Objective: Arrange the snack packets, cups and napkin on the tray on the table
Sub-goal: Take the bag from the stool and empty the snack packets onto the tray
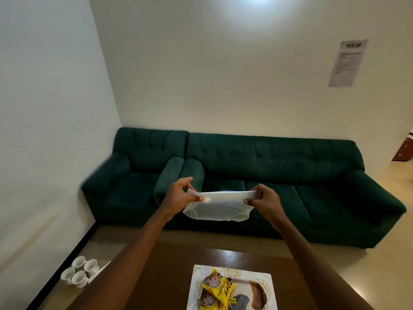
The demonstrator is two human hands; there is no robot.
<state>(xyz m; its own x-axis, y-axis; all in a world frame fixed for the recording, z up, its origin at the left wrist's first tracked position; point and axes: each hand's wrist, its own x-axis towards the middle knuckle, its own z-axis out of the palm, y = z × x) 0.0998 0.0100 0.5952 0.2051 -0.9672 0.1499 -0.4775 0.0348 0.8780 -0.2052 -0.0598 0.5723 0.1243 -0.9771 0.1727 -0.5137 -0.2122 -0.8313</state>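
A thin white napkin (218, 208) is stretched in the air between my hands, well above the table. My left hand (181, 195) pinches its left edge and my right hand (264, 199) pinches its right edge. Below, at the bottom of the view, a white patterned tray (266, 280) lies on the dark brown table (169, 276). Yellow snack packets (218, 289) lie on the tray's left part, with a dark packet (241, 300) and a brown one (259, 296) beside them. Several white cups (80, 272) stand grouped on the floor to the left of the table.
A dark green sofa (268, 175) and matching armchair (134, 175) stand against the far wall behind the table. A white wall closes the left side. A paper sheet marked WS 08 (347, 63) hangs on the back wall.
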